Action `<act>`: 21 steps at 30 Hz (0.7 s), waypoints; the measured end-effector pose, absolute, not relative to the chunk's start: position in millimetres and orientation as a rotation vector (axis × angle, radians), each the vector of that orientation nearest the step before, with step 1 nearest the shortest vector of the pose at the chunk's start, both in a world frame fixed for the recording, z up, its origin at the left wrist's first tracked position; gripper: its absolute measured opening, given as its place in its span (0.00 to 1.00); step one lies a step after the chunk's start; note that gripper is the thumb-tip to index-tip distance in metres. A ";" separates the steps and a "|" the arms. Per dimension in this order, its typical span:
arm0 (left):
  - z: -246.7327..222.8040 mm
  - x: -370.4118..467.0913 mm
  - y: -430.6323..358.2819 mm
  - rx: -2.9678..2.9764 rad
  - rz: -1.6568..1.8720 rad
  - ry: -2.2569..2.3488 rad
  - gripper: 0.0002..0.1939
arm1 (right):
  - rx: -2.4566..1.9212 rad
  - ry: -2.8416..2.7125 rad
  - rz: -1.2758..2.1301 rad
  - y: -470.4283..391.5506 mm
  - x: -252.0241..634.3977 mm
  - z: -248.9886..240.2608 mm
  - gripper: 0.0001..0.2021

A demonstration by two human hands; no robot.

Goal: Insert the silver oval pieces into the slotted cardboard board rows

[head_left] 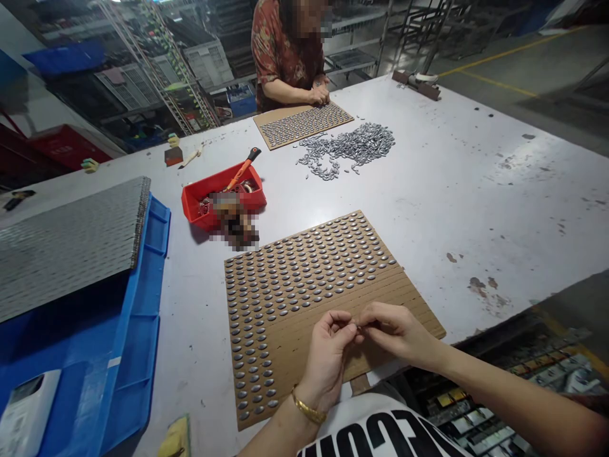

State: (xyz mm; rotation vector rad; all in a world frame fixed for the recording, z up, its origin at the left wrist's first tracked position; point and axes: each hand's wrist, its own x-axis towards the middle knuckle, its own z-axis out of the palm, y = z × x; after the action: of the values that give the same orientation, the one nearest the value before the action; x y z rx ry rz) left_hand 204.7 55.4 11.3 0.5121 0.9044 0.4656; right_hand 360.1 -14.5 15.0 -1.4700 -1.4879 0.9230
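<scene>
A brown corrugated board (304, 343) lies on the white table in front of me, with rows of small grey oval pieces (295, 273) across its far part and down its left side. Over the bare near part of this board, my left hand (333, 349) and my right hand (394, 330) meet at the fingertips. The fingers of both are pinched together. Whatever sits between them is too small to name. A gold bracelet (308, 406) circles my left wrist.
Across the white table (476, 190), a person (290, 63) works at a second board (304, 127), beside a pile of grey pieces (366, 143). A red bin (195, 197) holding an orange-handled tool (243, 170) stands left of centre. A blue crate (143, 355) with stacked grey sheets (71, 241) fills the left.
</scene>
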 end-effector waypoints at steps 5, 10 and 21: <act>17.8 211.3 54.4 0.540 0.472 0.896 0.15 | -1.516 -1.539 0.888 -16.4 371.4 13.3 0.07; 20.2 213.4 52.6 0.499 0.480 0.946 0.14 | -1.644 -1.694 0.477 -7.5 419.4 -6.6 0.08; 15.7 210.4 49.9 0.529 0.475 0.962 0.15 | -1.717 -2.166 0.085 11.8 467.9 -23.5 0.14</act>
State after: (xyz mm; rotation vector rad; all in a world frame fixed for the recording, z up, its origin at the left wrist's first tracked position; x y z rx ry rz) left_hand 210.4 49.9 15.7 0.5291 0.9617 0.4754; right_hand 467.9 11.8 -23.5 -1.7174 -2.1657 0.0853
